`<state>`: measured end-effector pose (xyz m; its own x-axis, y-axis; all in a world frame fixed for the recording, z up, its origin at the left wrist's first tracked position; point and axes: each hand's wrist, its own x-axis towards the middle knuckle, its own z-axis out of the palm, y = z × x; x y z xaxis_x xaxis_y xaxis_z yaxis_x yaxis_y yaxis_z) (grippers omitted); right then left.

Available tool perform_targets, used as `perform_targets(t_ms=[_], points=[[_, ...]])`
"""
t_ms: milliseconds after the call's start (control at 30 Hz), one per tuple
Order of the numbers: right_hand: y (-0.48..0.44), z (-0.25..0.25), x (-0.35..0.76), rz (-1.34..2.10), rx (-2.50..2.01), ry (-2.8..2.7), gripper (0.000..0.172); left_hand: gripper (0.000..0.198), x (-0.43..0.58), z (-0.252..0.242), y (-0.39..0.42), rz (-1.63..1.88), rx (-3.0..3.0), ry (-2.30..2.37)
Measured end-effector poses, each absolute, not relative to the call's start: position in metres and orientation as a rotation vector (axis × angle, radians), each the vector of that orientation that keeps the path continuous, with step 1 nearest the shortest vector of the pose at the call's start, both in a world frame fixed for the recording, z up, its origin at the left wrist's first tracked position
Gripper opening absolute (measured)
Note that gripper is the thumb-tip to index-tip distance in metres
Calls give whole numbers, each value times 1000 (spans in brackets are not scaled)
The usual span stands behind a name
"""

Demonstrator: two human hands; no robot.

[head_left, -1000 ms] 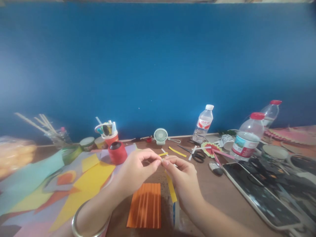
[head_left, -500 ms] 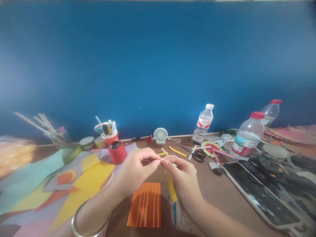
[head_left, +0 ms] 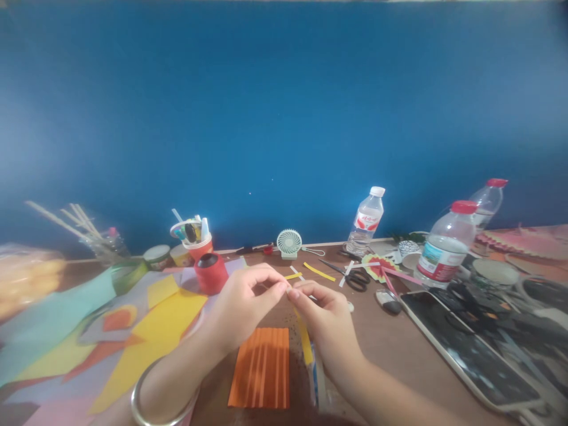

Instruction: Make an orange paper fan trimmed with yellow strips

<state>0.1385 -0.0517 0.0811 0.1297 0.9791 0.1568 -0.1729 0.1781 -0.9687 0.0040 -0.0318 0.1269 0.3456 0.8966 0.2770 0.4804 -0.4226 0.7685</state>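
My left hand (head_left: 248,302) and my right hand (head_left: 326,313) meet at the fingertips above the middle of the table, both in a pinch. A narrow yellow paper strip (head_left: 304,340) hangs down from between them, beside my right palm; its upper end is mostly covered by the fingers. Under my hands lies an orange sheet (head_left: 261,370) with lengthwise pleats or stripes. A clear plastic packet with blue print (head_left: 315,376) is partly hidden by my right hand.
Coloured paper (head_left: 164,322) and a red spool (head_left: 211,274) lie to the left. Behind stand a small fan (head_left: 289,243) and a cup of pens (head_left: 199,245). Scissors (head_left: 356,280), yellow strips (head_left: 319,271), water bottles (head_left: 447,244) and a phone (head_left: 465,349) are on the right.
My fingertips have shifted very slightly, and the hanging yellow strip has swung a little to the left. Both hands stay pinched together; the rest looks the same.
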Motion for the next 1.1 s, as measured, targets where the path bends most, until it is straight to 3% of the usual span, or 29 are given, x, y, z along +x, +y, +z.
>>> perform_targets(t_ms=[500, 1100], points=[[-50, 79, 135, 1183, -1007, -1021, 17, 16, 2, 119, -29, 969, 2105, 1311], [-50, 81, 136, 1279, -1161, -1040, 33, 17, -1, 117, -25, 1049, 2062, 1353]])
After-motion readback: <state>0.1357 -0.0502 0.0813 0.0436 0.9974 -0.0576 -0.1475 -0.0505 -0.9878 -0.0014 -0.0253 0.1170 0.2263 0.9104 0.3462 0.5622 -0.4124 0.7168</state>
